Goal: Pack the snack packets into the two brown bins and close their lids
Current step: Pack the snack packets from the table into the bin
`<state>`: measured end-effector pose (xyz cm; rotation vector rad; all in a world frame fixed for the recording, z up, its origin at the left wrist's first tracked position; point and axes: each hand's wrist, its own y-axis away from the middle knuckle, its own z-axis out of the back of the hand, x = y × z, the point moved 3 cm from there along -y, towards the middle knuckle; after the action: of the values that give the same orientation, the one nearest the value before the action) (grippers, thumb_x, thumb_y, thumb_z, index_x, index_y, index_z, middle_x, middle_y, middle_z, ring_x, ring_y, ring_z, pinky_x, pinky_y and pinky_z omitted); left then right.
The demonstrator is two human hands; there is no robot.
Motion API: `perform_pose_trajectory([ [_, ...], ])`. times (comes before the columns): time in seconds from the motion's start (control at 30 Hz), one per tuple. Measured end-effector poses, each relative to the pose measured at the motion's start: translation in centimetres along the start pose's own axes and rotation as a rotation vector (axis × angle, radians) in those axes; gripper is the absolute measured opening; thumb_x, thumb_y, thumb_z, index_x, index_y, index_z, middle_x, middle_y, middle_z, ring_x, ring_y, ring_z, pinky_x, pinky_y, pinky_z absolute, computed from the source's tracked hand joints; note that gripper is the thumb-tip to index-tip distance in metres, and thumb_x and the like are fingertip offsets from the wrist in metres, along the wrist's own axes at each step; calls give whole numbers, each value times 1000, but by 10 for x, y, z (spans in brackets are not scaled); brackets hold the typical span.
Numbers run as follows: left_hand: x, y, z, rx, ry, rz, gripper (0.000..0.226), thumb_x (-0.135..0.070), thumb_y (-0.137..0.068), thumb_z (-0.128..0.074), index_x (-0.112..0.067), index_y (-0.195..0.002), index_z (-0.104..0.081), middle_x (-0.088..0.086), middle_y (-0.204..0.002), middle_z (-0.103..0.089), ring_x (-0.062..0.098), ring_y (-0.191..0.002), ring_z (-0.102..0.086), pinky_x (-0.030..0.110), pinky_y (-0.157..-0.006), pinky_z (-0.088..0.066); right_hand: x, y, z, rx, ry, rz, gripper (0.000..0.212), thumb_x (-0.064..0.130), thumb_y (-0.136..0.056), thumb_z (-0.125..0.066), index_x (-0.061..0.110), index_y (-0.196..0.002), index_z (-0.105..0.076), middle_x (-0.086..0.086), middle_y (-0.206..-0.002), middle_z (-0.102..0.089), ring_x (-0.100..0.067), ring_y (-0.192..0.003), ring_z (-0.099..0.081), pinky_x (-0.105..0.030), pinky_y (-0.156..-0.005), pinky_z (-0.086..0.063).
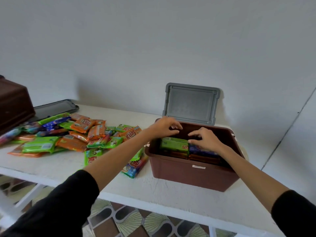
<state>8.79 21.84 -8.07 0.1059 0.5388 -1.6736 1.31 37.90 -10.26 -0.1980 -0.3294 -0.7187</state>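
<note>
A brown bin (191,175) stands open on the white table, with stacked snack packets inside: green ones (174,144) on the left, a blue one (201,150) on the right. Its grey lid (191,103) leans upright against the wall behind it. My left hand (165,126) hovers over the bin's back left rim, fingers curled and apart, holding nothing. My right hand (205,138) rests fingertips on the blue packet inside the bin. A pile of loose green, orange and blue packets (71,134) lies to the left. A second brown bin (13,105) sits at the far left.
A dark grey lid (54,108) lies flat beside the second bin. A few packets (135,165) lie against the near bin's left side. The table's front edge (153,202) runs across below my arms, with patterned floor tiles beneath.
</note>
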Motion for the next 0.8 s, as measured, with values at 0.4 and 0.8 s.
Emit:
perform_pose_trajectory([
  [0.4,89,134,85,-279,-123,562,35,-20,-86,-59,-17,-120,-58,13,-119,-54,25,-106,-55,32,-87,-44,198,-40,-41,-110,-119,308,38,16,-85,-60,19,-123,-59,-14,-119,-52,-26,-112,-51,-29,-84,-40],
  [0.8,124,223,-5,48,-20,1150,111,-50,-83,-58,-11,-141,28,28,-151,9,44,-140,-4,54,-111,-16,195,-38,-151,312,238,-1,60,51,-94,-37,20,-145,-27,-30,-151,6,-52,-137,-9,-55,-110,-21],
])
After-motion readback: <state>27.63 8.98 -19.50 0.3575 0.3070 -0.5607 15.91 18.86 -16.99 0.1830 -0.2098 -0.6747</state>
